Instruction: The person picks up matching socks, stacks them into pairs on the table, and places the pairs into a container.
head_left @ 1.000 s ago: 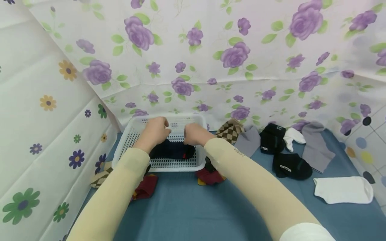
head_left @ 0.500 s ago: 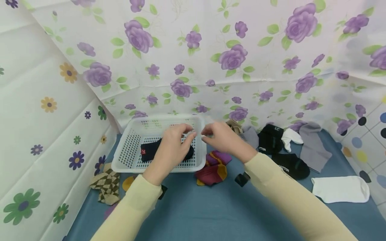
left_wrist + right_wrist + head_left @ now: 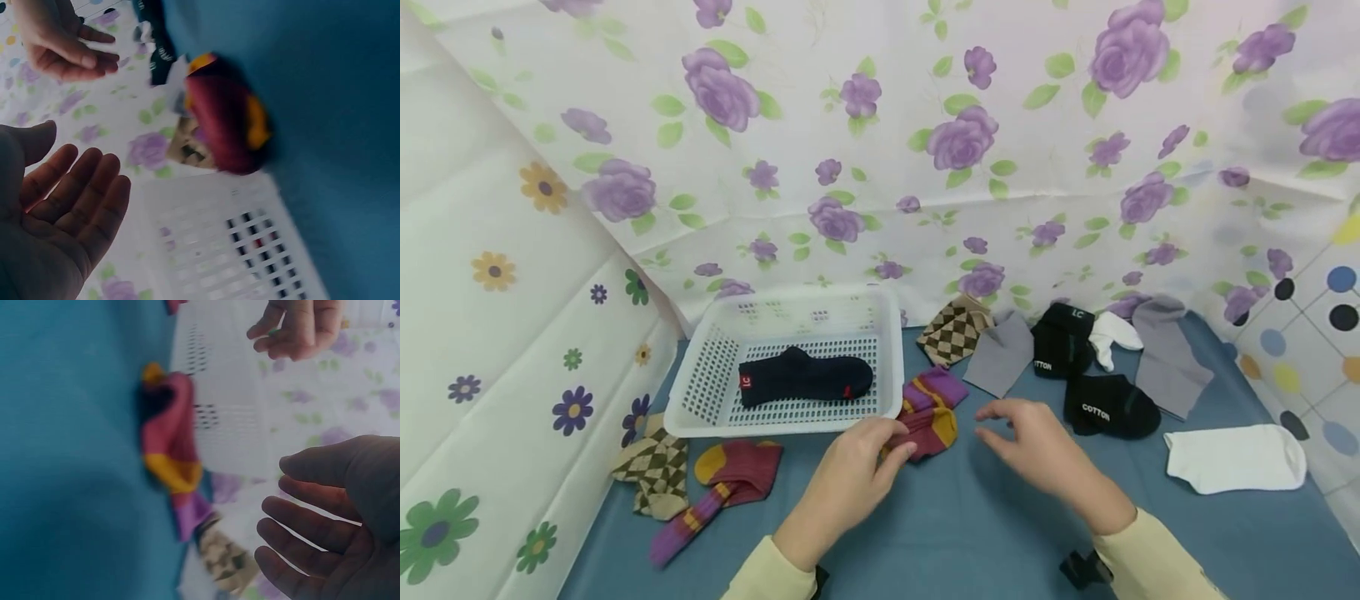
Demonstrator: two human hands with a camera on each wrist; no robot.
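Observation:
Inside the white plastic basket (image 3: 700,421) lies a dark navy sock (image 3: 805,379) with a red tag and a red mark. My left hand (image 3: 850,475) hovers by the basket's front right corner with relaxed fingers and nothing in them. In the head view it overlaps part of a maroon, yellow and purple sock (image 3: 928,429). To the right of that sock hangs my right hand (image 3: 1037,446), thumb and fingers apart and holding nothing. Both wrist views show relaxed fingers on the left hand (image 3: 69,219) and the right hand (image 3: 331,519).
Left of centre lie another maroon sock (image 3: 748,471) and a checkered sock (image 3: 658,467). Along the back right are a checkered sock (image 3: 957,329), grey socks (image 3: 1000,354), black socks (image 3: 1112,408) and white socks (image 3: 1236,458). A flowered sheet (image 3: 850,125) rises behind the blue cloth.
Both hands have left the basket and come back toward me and to the right, spreading apart. The navy sock now lies uncovered in the basket, and the head view has shifted slightly.

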